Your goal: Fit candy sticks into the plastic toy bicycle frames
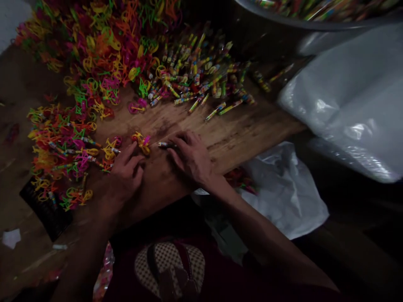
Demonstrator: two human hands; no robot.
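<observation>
My left hand (126,168) rests low over the wooden board, fingers partly bent and apart. Its index fingertip reaches the edge of a small yellow plastic toy bicycle (143,143) with red and pink bits. To the right, my right hand (192,157) is closed with thumb and fingertips around a thin printed candy tube (163,144), whose end pokes out toward the toy; the rest of the tube is hidden under the fingers. Left of my left hand lies a heap of toy bicycles with tubes (63,147) among them.
A large pile of bright plastic toys (100,46) covers the back left, beside many loose tubes (195,71). A metal basin (283,19) of tubes stands at the back right. Plastic bags (346,92) lie right of the board (245,134); another clear bag (286,188) hangs by its front edge.
</observation>
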